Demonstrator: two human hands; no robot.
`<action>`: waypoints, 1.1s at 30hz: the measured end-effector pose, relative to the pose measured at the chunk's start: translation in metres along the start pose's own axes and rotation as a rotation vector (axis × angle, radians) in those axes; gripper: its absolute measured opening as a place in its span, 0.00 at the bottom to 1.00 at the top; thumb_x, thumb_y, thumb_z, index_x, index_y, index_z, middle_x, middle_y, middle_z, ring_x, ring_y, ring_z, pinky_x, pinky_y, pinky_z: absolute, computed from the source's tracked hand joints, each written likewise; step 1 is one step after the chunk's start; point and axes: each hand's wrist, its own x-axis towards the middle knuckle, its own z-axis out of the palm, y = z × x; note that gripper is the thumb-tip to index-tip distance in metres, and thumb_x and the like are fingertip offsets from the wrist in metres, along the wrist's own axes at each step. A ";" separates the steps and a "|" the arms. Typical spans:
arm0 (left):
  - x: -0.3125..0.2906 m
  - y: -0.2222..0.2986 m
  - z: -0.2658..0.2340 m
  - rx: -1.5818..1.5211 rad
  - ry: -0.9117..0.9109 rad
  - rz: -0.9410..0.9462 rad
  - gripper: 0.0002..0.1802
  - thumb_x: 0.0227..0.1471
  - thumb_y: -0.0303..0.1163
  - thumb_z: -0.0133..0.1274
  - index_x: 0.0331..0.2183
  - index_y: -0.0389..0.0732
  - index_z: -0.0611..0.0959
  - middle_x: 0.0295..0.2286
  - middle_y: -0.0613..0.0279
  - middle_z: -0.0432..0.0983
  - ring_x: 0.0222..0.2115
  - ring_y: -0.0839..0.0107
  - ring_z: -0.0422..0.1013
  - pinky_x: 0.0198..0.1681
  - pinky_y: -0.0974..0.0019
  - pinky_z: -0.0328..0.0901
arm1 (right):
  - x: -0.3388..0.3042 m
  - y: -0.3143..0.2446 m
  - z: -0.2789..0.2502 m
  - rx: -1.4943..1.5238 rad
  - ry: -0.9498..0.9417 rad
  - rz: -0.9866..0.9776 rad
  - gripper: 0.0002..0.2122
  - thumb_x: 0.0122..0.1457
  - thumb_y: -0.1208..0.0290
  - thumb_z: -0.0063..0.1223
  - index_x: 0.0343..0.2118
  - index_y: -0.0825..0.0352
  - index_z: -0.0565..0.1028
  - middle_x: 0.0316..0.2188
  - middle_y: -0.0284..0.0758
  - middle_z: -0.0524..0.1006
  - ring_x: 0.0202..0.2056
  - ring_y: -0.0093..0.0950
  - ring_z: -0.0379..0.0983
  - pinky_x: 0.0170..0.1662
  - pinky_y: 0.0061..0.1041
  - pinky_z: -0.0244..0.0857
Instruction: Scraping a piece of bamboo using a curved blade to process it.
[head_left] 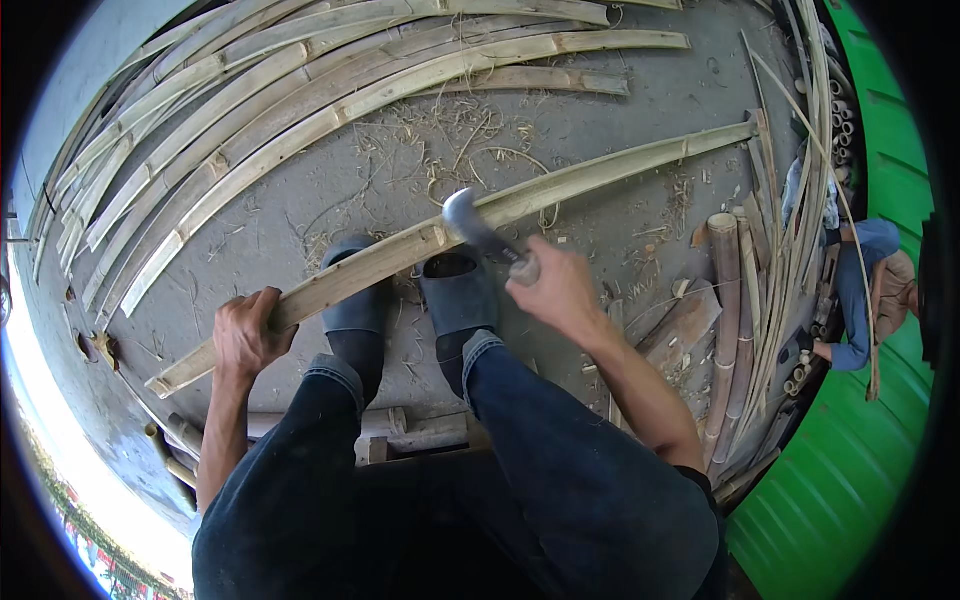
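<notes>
A long split bamboo strip [585, 178] lies slantwise across my front, its near end at lower left and its far end at upper right. My left hand [248, 335] is closed round it close to the near end. In my right hand [562, 288] is a billhook [480, 228] with a curved metal blade, gripped by its short handle. The hooked tip is at the strip's edge near a node; whether it touches the bamboo I cannot tell. Below the strip are my feet in dark slip-on sandals [460, 296].
Several split bamboo strips [300, 110] lie side by side at upper left. Shavings [470, 140] litter the concrete floor. Round bamboo poles [722, 330] and thin slats [800, 250] lie at right. Another person [880, 285] sits by the green corrugated wall [850, 480].
</notes>
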 end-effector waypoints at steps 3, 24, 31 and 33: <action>0.001 -0.004 -0.013 0.061 -0.008 0.030 0.16 0.36 0.32 0.68 0.29 0.42 0.79 0.20 0.56 0.76 0.20 0.53 0.74 0.26 0.55 0.69 | 0.046 0.104 -0.045 0.079 0.485 0.111 0.20 0.50 0.63 0.67 0.41 0.73 0.80 0.29 0.47 0.83 0.33 0.41 0.84 0.38 0.38 0.76; -0.011 -0.013 -0.003 0.249 0.259 0.151 0.17 0.37 0.29 0.74 0.31 0.43 0.82 0.22 0.63 0.76 0.23 0.65 0.74 0.28 0.62 0.66 | 0.058 0.170 -0.116 0.242 0.466 0.395 0.15 0.52 0.66 0.68 0.34 0.74 0.80 0.25 0.43 0.83 0.27 0.34 0.82 0.31 0.35 0.73; -0.005 -0.004 -0.002 0.311 0.327 0.119 0.16 0.38 0.28 0.73 0.30 0.45 0.82 0.23 0.66 0.75 0.24 0.67 0.74 0.27 0.63 0.63 | 0.052 0.141 -0.094 0.290 0.418 0.360 0.19 0.51 0.65 0.68 0.39 0.77 0.79 0.27 0.43 0.83 0.29 0.35 0.83 0.32 0.33 0.74; -0.001 -0.005 0.006 0.300 0.340 0.126 0.15 0.38 0.28 0.72 0.30 0.45 0.82 0.23 0.66 0.75 0.24 0.67 0.73 0.27 0.63 0.63 | 0.020 0.057 -0.038 0.023 0.433 0.032 0.20 0.51 0.64 0.68 0.41 0.73 0.77 0.30 0.51 0.83 0.34 0.49 0.84 0.40 0.44 0.76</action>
